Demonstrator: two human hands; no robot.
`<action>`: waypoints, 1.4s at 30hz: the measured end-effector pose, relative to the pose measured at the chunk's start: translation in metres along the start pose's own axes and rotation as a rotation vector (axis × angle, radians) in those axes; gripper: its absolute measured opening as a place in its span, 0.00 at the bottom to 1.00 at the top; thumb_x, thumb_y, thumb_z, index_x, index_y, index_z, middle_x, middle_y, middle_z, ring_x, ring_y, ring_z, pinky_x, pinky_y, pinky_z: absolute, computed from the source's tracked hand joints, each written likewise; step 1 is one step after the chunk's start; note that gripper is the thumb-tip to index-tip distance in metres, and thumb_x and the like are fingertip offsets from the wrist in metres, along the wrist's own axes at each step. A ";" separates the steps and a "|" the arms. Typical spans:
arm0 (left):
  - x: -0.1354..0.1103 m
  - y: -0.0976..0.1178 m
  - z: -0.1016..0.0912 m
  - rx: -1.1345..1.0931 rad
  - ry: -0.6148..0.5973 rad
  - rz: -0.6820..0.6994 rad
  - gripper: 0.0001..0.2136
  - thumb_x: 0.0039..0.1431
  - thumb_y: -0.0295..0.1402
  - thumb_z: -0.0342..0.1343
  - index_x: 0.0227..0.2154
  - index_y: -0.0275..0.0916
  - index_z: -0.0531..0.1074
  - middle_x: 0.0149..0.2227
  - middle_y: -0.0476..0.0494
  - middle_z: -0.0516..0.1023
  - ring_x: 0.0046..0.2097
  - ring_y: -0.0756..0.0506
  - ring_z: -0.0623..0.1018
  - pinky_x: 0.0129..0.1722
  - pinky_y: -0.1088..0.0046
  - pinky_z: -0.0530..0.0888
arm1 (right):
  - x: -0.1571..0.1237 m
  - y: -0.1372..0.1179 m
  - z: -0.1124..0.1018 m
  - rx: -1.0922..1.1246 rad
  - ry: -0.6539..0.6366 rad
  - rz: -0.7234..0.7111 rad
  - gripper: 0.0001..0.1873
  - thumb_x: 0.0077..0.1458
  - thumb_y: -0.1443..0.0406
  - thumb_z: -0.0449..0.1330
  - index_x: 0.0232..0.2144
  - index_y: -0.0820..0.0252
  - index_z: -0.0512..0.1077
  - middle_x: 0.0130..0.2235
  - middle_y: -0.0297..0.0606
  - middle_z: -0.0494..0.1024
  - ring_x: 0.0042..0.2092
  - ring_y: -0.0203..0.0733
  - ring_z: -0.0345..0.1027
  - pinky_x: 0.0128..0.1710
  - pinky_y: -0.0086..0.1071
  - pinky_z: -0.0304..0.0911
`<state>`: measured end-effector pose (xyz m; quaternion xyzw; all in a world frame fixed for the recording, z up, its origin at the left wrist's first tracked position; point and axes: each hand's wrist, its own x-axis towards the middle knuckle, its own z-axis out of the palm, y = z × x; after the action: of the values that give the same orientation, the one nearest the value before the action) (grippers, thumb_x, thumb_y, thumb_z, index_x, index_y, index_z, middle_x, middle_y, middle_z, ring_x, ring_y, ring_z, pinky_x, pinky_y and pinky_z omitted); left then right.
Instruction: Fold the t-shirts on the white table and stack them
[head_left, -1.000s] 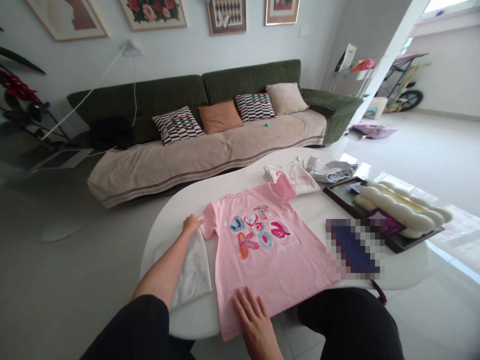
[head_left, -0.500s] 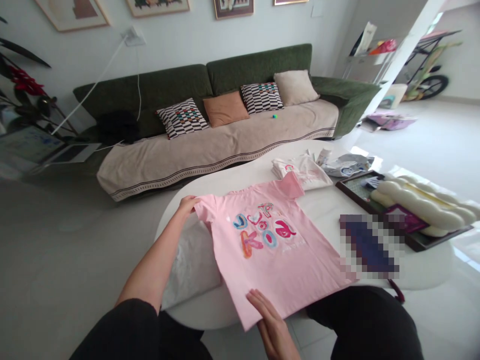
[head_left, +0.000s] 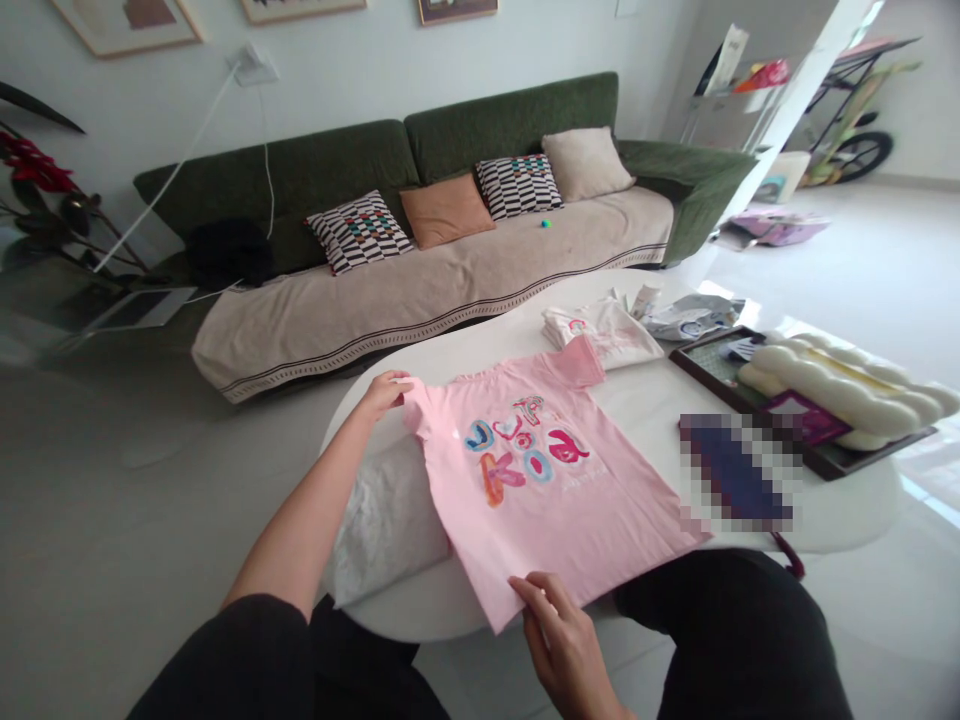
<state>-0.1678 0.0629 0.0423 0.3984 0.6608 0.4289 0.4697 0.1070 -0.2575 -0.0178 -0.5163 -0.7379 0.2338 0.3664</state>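
A pink T-shirt (head_left: 540, 540) with colourful painted-style letters lies spread over the white oval table (head_left: 420, 365), its hem toward me. My left hand (head_left: 388, 390) is closed on the sleeve at the shirt's far left. At the near left corner of the hem, my right hand (head_left: 559, 635) has its fingers bent over the fabric, pinching the edge; the thumb is mostly hidden. Under the shirt's left side shows a clear plastic bag (head_left: 390, 520). A folded white shirt (head_left: 619, 335) with a pink print lies just beyond the right sleeve.
On the right, a dark tray (head_left: 705, 385) bears a cream, puffy object (head_left: 840, 385). Crumpled packaging (head_left: 690, 315) lies behind it. A blurred-out dark item (head_left: 739, 470) sits right of the shirt. A green sofa (head_left: 262, 185) with cushions stands beyond the table.
The right hand's fingers have gone from lying flat on the hem corner to bent around it. The left hand has drawn the sleeve slightly inward, and the view has shifted a little.
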 end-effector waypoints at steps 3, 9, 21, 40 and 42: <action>0.002 0.015 0.011 -0.032 -0.054 0.031 0.18 0.30 0.24 0.64 0.31 0.34 0.72 0.26 0.47 0.74 0.26 0.52 0.72 0.27 0.77 0.70 | -0.003 0.000 0.000 0.075 0.102 0.048 0.16 0.54 0.72 0.44 0.44 0.56 0.63 0.37 0.41 0.70 0.37 0.39 0.68 0.35 0.29 0.66; 0.005 -0.002 -0.004 -0.086 0.085 -0.038 0.14 0.37 0.25 0.62 0.31 0.35 0.70 0.25 0.50 0.72 0.26 0.54 0.72 0.29 0.78 0.70 | -0.008 0.001 0.011 0.006 -0.018 0.039 0.19 0.49 0.75 0.42 0.43 0.58 0.59 0.34 0.39 0.69 0.34 0.39 0.66 0.32 0.29 0.64; -0.030 -0.082 -0.023 0.065 0.129 -0.284 0.20 0.40 0.49 0.58 0.28 0.36 0.70 0.22 0.47 0.73 0.26 0.49 0.73 0.26 0.74 0.69 | -0.024 -0.002 0.084 -0.413 -0.137 -0.185 0.21 0.47 0.67 0.54 0.46 0.57 0.62 0.42 0.44 0.68 0.44 0.50 0.60 0.44 0.43 0.55; 0.000 -0.020 0.145 0.354 0.173 0.191 0.15 0.46 0.29 0.51 0.40 0.42 0.69 0.32 0.50 0.75 0.34 0.48 0.74 0.35 0.75 0.69 | -0.003 0.057 -0.003 0.530 -0.012 0.612 0.15 0.51 0.55 0.52 0.21 0.60 0.59 0.20 0.29 0.59 0.23 0.32 0.55 0.23 0.24 0.52; 0.001 -0.032 0.170 0.423 0.183 0.214 0.15 0.46 0.30 0.52 0.40 0.42 0.70 0.32 0.49 0.75 0.36 0.46 0.74 0.37 0.72 0.68 | -0.007 0.072 0.001 0.508 -0.022 0.610 0.15 0.50 0.55 0.52 0.21 0.60 0.59 0.20 0.29 0.59 0.23 0.32 0.55 0.22 0.24 0.51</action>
<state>-0.0079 0.0862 -0.0207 0.5150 0.7298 0.3626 0.2660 0.1502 -0.2381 -0.0721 -0.6021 -0.4732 0.5124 0.3885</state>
